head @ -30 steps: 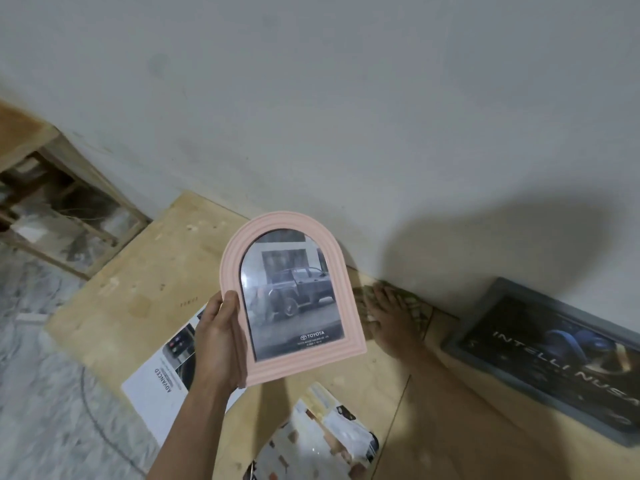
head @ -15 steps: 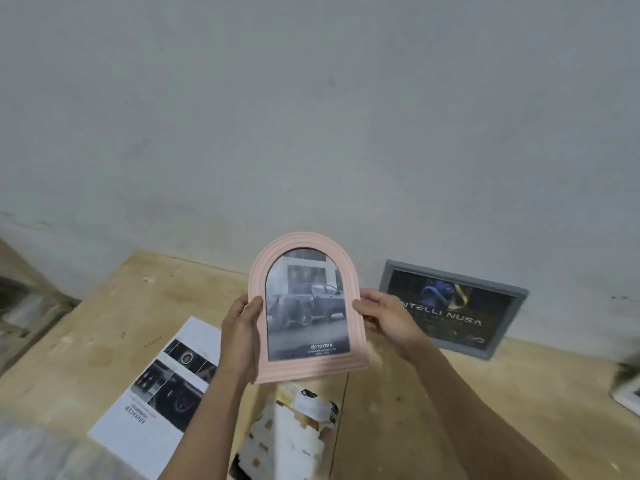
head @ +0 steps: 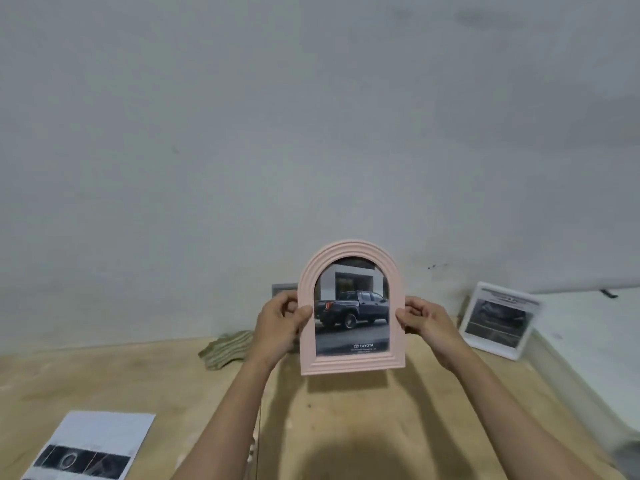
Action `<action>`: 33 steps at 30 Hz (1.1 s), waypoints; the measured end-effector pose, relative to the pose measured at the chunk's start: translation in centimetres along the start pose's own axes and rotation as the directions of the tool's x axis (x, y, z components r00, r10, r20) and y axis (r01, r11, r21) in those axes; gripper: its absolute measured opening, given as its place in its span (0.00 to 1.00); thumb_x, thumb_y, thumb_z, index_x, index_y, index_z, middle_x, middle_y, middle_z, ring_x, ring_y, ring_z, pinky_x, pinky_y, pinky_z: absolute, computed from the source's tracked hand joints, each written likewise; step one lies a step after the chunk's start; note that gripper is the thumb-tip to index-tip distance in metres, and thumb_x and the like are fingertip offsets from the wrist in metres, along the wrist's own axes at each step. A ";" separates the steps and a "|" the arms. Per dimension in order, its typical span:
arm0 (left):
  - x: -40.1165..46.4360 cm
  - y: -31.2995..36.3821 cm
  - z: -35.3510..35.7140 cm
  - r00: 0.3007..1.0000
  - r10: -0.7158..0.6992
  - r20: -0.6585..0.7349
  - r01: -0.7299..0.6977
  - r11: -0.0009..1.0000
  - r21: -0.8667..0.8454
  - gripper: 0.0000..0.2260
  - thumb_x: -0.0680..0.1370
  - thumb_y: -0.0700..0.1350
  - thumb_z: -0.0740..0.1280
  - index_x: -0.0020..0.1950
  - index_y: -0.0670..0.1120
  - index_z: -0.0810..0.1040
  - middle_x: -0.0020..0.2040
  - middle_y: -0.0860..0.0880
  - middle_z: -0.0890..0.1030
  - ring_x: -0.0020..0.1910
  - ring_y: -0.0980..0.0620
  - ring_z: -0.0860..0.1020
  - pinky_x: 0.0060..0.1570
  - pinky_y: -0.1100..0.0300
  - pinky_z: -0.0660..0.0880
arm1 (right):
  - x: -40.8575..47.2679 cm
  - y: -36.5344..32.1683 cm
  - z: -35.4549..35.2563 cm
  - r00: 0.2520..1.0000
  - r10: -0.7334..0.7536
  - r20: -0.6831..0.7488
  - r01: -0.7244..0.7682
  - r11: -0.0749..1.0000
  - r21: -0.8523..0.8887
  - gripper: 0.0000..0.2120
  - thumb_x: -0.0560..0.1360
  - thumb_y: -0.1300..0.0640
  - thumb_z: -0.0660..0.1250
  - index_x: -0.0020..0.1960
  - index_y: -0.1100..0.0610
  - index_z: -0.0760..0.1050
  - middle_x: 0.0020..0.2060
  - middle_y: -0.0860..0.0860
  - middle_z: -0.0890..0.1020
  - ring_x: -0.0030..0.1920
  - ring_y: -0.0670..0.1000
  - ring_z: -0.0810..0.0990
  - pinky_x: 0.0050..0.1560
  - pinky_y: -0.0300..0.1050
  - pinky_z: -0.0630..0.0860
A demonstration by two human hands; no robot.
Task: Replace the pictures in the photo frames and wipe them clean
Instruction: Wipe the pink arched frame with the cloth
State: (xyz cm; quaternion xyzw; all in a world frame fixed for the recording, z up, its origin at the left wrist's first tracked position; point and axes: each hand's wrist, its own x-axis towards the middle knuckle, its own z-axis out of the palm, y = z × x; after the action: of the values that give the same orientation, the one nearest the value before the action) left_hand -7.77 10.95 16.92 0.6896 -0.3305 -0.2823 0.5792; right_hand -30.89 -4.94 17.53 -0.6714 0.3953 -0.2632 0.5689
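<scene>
Frame (head: 351,306), pink and arched, stands upright between left hand (head: 278,323) and right hand (head: 424,318), both gripping its sides.

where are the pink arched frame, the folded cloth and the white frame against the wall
pink arched frame (head: 351,364): head view, bottom rail
folded cloth (head: 227,348): head view, middle of the folds
white frame (head: 497,342): head view, lower border

A plain grey-white wall (head: 311,133), smudged in places, fills the upper view. Below it runs a pale wooden counter (head: 433,410) with a seam; soft shadows fall across its near edge.
</scene>
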 end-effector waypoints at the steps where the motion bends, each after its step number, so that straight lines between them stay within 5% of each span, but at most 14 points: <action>1: 0.9 0.1 2.1 1.000 0.009 0.015 -0.009 1.000 0.021 0.05 0.78 0.39 0.70 0.52 0.46 0.81 0.38 0.50 0.77 0.39 0.49 0.79 0.43 0.51 0.80 | 0.3 0.7 -1.9 0.999 0.012 -0.030 -0.012 1.000 -0.001 0.08 0.77 0.65 0.66 0.52 0.58 0.81 0.34 0.49 0.82 0.37 0.47 0.79 0.42 0.39 0.76; 5: 4.3 -0.7 10.4 1.000 0.019 0.022 -0.021 0.992 0.122 0.08 0.78 0.43 0.71 0.56 0.50 0.81 0.45 0.55 0.84 0.45 0.55 0.82 0.49 0.53 0.81 | 2.7 3.6 -7.8 0.993 0.058 -0.101 -0.062 0.997 -0.039 0.07 0.76 0.63 0.68 0.53 0.57 0.80 0.41 0.54 0.85 0.44 0.53 0.83 0.48 0.44 0.79; 14: 12.4 -6.8 26.1 0.993 -0.120 -0.009 0.119 0.976 0.183 0.06 0.78 0.41 0.70 0.55 0.47 0.82 0.43 0.52 0.85 0.40 0.53 0.82 0.44 0.57 0.78 | 14.4 13.4 -17.6 0.974 0.033 -0.224 -0.128 0.896 -0.424 0.04 0.76 0.58 0.67 0.45 0.59 0.79 0.38 0.52 0.82 0.38 0.50 0.80 0.38 0.44 0.76; 18: 15.1 -9.2 29.8 0.982 -0.178 -0.065 0.188 0.951 0.244 0.11 0.78 0.43 0.71 0.60 0.46 0.82 0.47 0.53 0.85 0.46 0.52 0.83 0.52 0.51 0.80 | 18.3 17.3 -18.2 0.960 0.154 -0.236 -0.240 0.885 -0.399 0.06 0.78 0.55 0.63 0.47 0.55 0.78 0.40 0.50 0.83 0.43 0.51 0.82 0.44 0.45 0.79; 21: 15.9 -10.0 31.6 0.977 -0.191 -0.090 0.209 0.932 0.297 0.10 0.79 0.42 0.69 0.61 0.46 0.81 0.48 0.53 0.83 0.46 0.53 0.81 0.48 0.59 0.77 | 19.7 19.3 -18.2 0.933 0.231 -0.275 -0.327 0.862 -0.386 0.07 0.79 0.54 0.62 0.49 0.57 0.76 0.42 0.51 0.82 0.45 0.54 0.82 0.40 0.39 0.73; 26: 16.8 -11.4 33.3 0.978 -0.175 -0.111 0.204 0.906 0.371 0.10 0.80 0.42 0.68 0.61 0.46 0.80 0.50 0.53 0.83 0.49 0.52 0.81 0.50 0.58 0.76 | 20.8 21.4 -18.4 0.914 0.232 -0.334 -0.355 0.855 -0.378 0.09 0.78 0.58 0.65 0.55 0.61 0.76 0.48 0.57 0.82 0.50 0.57 0.81 0.45 0.43 0.70; 33: 17.8 -12.6 34.2 0.968 -0.178 -0.177 0.235 0.889 0.394 0.10 0.80 0.42 0.67 0.60 0.45 0.80 0.50 0.51 0.84 0.46 0.51 0.80 0.46 0.59 0.73 | 22.9 22.6 -18.2 0.929 0.223 -0.296 -0.325 0.873 -0.362 0.07 0.78 0.58 0.65 0.53 0.59 0.78 0.46 0.55 0.84 0.47 0.57 0.82 0.48 0.49 0.77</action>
State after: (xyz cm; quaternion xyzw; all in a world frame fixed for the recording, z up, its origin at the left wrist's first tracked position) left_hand -21.46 -22.52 -1.38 0.8449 -0.2669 -0.2189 0.4087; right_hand -38.11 -34.96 -2.72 -0.6734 0.6001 -0.1724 0.3959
